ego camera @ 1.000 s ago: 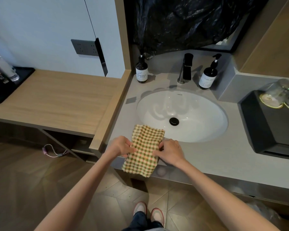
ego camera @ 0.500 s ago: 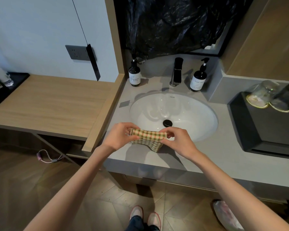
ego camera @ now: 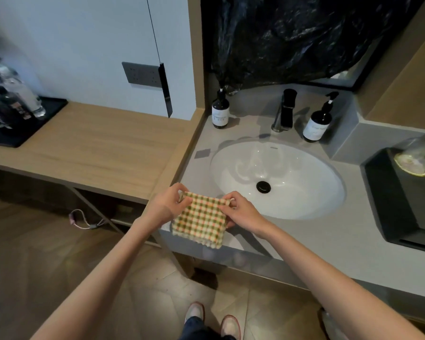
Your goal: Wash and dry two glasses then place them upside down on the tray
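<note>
- Stage of task: a glass (ego camera: 418, 154) stood mouth-down on the black tray (ego camera: 390, 204) at the right end of the counter (ego camera: 317, 244). A sliver of a second rim showed at the frame's edge beside it. Washing, drying and placing therefore appeared complete, though the second glass could not be confirmed whole.
- Hands: the left hand (ego camera: 168, 204) pinched the upper left corner of the checked cloth (ego camera: 199, 222). The right hand (ego camera: 241, 212) pinched the upper right corner, its fingers along that side.
- Remaining work: seemingly only folding the cloth or laying it down.
- Edges: the cloth lay at the counter's front left corner, its fringed hem at or just over the front edge. A careless release might have let it slide to the floor.
- Open room: the sink (ego camera: 309, 192) lay just behind the hands, drain unplugged. Bare counter stretched between sink and tray. The faucet (ego camera: 286, 110) and two pump bottles stood well apart at the back.
</note>
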